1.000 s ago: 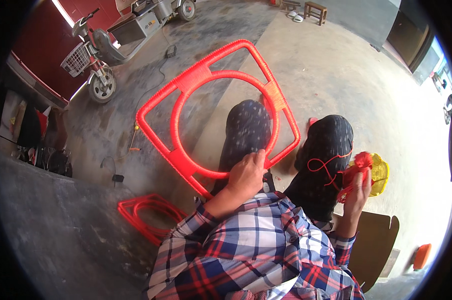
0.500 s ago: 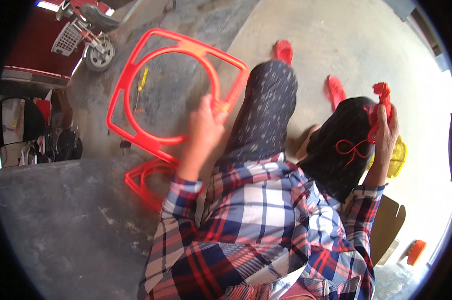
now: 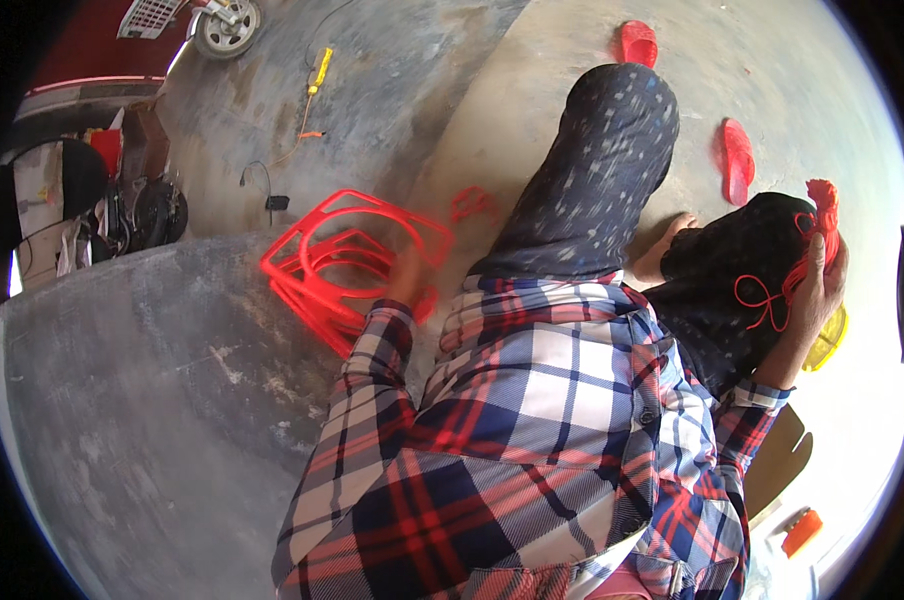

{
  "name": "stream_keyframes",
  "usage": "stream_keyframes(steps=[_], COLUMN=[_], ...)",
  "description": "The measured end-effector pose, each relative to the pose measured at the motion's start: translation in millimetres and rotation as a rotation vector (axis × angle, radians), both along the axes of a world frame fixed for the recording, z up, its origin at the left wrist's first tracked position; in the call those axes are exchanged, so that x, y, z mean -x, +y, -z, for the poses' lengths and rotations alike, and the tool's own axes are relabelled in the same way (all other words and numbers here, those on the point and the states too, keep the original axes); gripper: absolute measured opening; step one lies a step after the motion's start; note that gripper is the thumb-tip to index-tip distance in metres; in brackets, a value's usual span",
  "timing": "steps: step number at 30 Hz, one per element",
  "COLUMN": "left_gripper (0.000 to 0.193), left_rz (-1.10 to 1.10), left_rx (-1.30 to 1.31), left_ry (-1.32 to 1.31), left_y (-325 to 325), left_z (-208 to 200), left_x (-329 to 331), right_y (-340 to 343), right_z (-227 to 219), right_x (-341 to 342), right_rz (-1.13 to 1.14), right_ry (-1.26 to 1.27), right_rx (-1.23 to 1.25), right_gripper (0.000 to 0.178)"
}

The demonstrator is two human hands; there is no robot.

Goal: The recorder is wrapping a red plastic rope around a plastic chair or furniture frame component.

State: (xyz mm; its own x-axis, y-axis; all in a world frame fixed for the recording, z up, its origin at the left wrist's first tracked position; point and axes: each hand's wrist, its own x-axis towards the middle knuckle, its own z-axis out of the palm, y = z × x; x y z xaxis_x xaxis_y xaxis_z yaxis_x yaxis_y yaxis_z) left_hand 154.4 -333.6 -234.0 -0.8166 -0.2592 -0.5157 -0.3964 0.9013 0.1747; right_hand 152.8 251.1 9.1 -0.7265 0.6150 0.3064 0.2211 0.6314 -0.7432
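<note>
A bundle of red cord [image 3: 807, 245] is clenched in the right hand [image 3: 812, 300] over the knee. The left hand [image 3: 409, 275], grip unclear through blur, has been lowered onto the stacked red plastic frames [image 3: 342, 265], the large frame set down.

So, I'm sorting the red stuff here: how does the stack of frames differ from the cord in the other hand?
The red plastic frames are rigid, flat and stacked on the floor by the left hand; the red cord is thin and limp, dangling in loops from the raised right hand. The frames look blurred, the cord sharp. Both are bright red.
</note>
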Motion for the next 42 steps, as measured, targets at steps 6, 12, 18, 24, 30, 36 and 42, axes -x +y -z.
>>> stream_keyframes(steps=[6,12,18,24,30,36,42], left_gripper=[0.028,0.027,0.032,0.035,0.036,0.034,0.030], left_rz=[0.454,0.348,0.404,0.203,0.210,0.121,0.024], left_rx=[-0.060,-0.015,0.033,-0.025,0.012,0.022,0.122], left_ry=[0.089,-0.077,-0.251,-0.136,-0.198,-0.281,-0.242], left_y=[-4.1,-24.9,-10.7,-49.2,-41.3,-37.9,-38.2], left_z=[16.8,41.2,6.6,52.1,31.4,19.9,35.1], left_x=[-39.1,-55.2,-43.2,-67.5,-58.8,-50.4,-49.5], right_y=[5.4,2.3,4.4,3.1,1.3,-1.8,-2.2], right_z=[5.5,3.7,6.5,6.1,6.5,5.2,-0.9], right_x=[1.1,8.1,6.4,10.6,9.0,11.3,9.0], right_rz=[-0.044,-0.082,-0.068,-0.095,-0.067,-0.087,-0.089], right_ry=[0.029,0.030,0.007,0.048,0.033,0.055,0.067], right_rx=[-0.015,-0.036,-0.066,-0.050,-0.078,-0.050,-0.040], right_gripper=[0.047,0.048,0.048,0.048,0.045,0.045,0.045])
